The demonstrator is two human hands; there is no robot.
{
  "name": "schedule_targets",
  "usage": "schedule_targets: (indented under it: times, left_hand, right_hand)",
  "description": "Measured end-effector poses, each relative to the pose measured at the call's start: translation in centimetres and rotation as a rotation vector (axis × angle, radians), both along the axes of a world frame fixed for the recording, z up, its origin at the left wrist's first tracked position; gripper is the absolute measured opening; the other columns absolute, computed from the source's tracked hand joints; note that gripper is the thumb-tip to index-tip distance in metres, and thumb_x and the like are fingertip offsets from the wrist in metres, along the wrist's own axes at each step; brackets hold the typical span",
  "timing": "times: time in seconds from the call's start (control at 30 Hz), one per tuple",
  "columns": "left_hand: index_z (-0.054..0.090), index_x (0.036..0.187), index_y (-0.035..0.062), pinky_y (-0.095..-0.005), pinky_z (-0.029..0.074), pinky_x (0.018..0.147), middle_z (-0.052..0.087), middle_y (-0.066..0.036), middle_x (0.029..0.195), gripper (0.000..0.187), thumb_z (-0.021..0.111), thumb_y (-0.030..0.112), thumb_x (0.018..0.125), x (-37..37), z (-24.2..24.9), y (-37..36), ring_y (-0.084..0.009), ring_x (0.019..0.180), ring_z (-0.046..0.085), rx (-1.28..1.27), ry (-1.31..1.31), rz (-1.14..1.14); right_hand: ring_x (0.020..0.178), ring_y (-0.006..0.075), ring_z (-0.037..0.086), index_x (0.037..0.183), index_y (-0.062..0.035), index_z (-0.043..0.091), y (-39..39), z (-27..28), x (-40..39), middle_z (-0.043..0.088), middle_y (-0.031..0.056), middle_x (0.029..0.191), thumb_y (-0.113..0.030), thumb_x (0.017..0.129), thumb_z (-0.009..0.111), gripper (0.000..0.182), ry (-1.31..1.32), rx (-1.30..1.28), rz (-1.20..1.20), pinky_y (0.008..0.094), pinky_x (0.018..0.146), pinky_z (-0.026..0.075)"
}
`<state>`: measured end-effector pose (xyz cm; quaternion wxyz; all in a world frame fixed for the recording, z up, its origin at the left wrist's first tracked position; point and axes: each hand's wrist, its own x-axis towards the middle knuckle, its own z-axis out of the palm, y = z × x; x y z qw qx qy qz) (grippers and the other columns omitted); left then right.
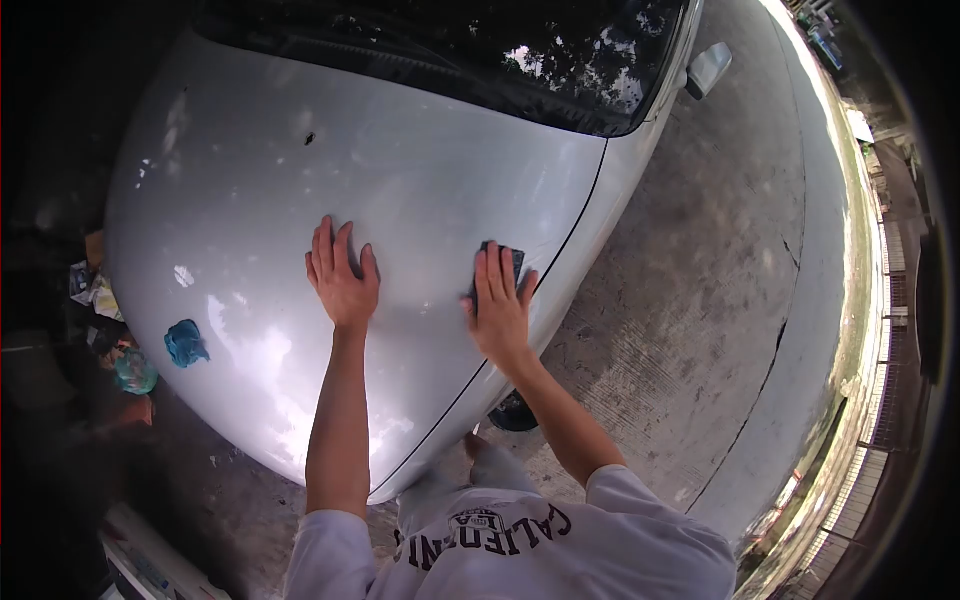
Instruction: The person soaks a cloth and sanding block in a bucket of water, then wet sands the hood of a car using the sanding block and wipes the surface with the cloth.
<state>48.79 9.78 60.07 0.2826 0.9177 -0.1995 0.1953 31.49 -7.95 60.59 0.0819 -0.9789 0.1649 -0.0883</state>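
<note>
The silver car's hood [240, 220] fills the space in front of me. My left hand [342, 278] lies on the hood with its fingers spread and nothing held. Under my right hand [500, 310] is a flat black pad [518, 262], perhaps a sponge or folded cloth, against the hood near its right seam. My right fingers cover most of the pad, so its full shape is hidden. A crumpled blue cloth [186, 344] rests on the hood, to the left of my left hand.
Beyond the hood is the dark windshield [560, 60], with a side mirror [710, 70] at the right. Concrete ground [690, 260] runs along the car's right side. Bags and assorted items [130, 365] sit left of the car. A small dark spot [310, 139] marks the hood.
</note>
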Motion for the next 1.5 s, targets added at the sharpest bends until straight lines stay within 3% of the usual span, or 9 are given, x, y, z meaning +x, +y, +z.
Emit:
schedule_targets:
  times: [0.13, 0.27, 0.5, 0.73, 0.97, 1.17, 1.27, 1.4, 1.5]
  left_hand:
    - [0.055, 0.137, 0.0164, -0.0561, 0.027, 0.116, 0.043, -0.008, 0.155, 0.045, 0.063, 0.027, 0.094, 0.2, -0.4, 0.2, -0.0317, 0.142, 0.04, 0.016, 0.006, 0.004]
    - [0.056, 0.136, 0.0163, -0.0559, 0.027, 0.116, 0.043, -0.008, 0.155, 0.044, 0.063, 0.026, 0.094, 0.3, -0.6, 0.1, -0.0314, 0.143, 0.04, 0.005, -0.01, 0.0]
    - [0.057, 0.137, 0.0148, -0.0553, 0.027, 0.116, 0.043, -0.009, 0.155, 0.043, 0.062, 0.026, 0.095, 0.0, -0.5, 0.2, -0.0316, 0.141, 0.041, 0.022, -0.013, -0.017]
    - [0.057, 0.137, 0.0149, -0.0548, 0.028, 0.115, 0.045, -0.009, 0.154, 0.042, 0.06, 0.026, 0.096, 0.4, -0.7, 0.0, -0.0338, 0.14, 0.042, 0.022, -0.031, -0.013]
    - [0.057, 0.137, 0.0155, -0.0544, 0.028, 0.115, 0.045, -0.008, 0.154, 0.042, 0.06, 0.026, 0.096, -0.1, -0.8, -0.3, -0.0332, 0.141, 0.042, 0.014, -0.037, -0.01]
    - [0.057, 0.135, 0.0152, -0.0556, 0.029, 0.115, 0.045, -0.008, 0.154, 0.042, 0.062, 0.024, 0.095, 0.4, -0.6, -0.1, -0.0324, 0.141, 0.042, 0.002, -0.038, 0.003]
    - [0.058, 0.134, 0.0151, -0.0563, 0.029, 0.115, 0.047, -0.008, 0.152, 0.04, 0.061, 0.023, 0.095, 0.2, -0.2, -0.3, -0.0319, 0.14, 0.043, -0.038, -0.022, 0.018]
    - [0.058, 0.135, 0.0145, -0.0535, 0.029, 0.115, 0.048, -0.011, 0.151, 0.04, 0.06, 0.024, 0.097, 0.6, -1.8, 1.6, -0.0327, 0.14, 0.043, -0.201, 0.004, 0.111]
    - [0.055, 0.142, 0.0202, -0.0589, 0.028, 0.115, 0.046, -0.015, 0.152, 0.046, 0.06, 0.032, 0.098, 1.4, -2.7, 8.8, -0.0345, 0.143, 0.04, -0.167, 0.07, 0.479]
  right_hand:
    - [0.152, 0.0252, 0.026, 0.153, -0.0086, 0.038, 1.0, 1.1, 3.1, 0.029, 0.0061, 0.164, -0.046, 0.093, 0.061, 0.075, -0.025, 0.03, 0.418, 0.0644, 0.118, 0.016]
    - [0.15, 0.0272, 0.028, 0.152, -0.0029, 0.038, -10.9, 4.7, 15.8, 0.033, 0.0085, 0.162, -0.04, 0.1, 0.053, 0.065, -0.286, -0.263, -0.057, 0.0633, 0.118, 0.018]
    - [0.152, 0.0224, 0.024, 0.148, -0.0065, 0.048, 12.7, -1.5, -1.3, 0.032, 0.0048, 0.163, -0.048, 0.086, 0.066, 0.076, -0.096, 0.184, 0.335, 0.0613, 0.12, 0.017]
    - [0.15, 0.0263, 0.028, 0.15, -0.0032, 0.041, -10.7, 4.3, 13.9, 0.036, 0.0065, 0.16, -0.042, 0.1, 0.053, 0.065, -0.337, -0.151, -0.067, 0.0635, 0.117, 0.019]
    - [0.152, 0.0203, 0.025, 0.147, -0.0079, 0.05, 11.8, -2.0, -1.1, 0.034, 0.0019, 0.162, -0.045, 0.092, 0.062, 0.068, -0.094, 0.268, 0.417, 0.0639, 0.119, 0.013]
    - [0.15, 0.0259, 0.027, 0.152, -0.0035, 0.039, -9.6, 3.6, 12.3, 0.03, 0.008, 0.163, -0.044, 0.099, 0.052, 0.068, -0.236, -0.236, 0.015, 0.066, 0.117, 0.014]
    - [0.152, 0.0283, 0.023, 0.156, -0.0025, 0.03, -7.2, 3.6, 15.0, 0.025, 0.0098, 0.166, -0.038, 0.103, 0.047, 0.066, -0.169, -0.255, -0.057, 0.0658, 0.118, 0.011]
    - [0.153, 0.0273, 0.023, 0.154, 0.0004, 0.033, 6.0, -0.1, 8.2, 0.025, 0.013, 0.165, -0.038, 0.098, 0.055, 0.071, -0.13, -0.018, 0.261, 0.065, 0.119, 0.013]
    - [0.153, 0.0263, 0.024, 0.153, -0.006, 0.038, 2.5, 1.9, 7.6, 0.026, 0.0095, 0.165, -0.036, 0.098, 0.057, 0.066, 0.034, -0.094, 0.667, 0.0643, 0.119, 0.016]
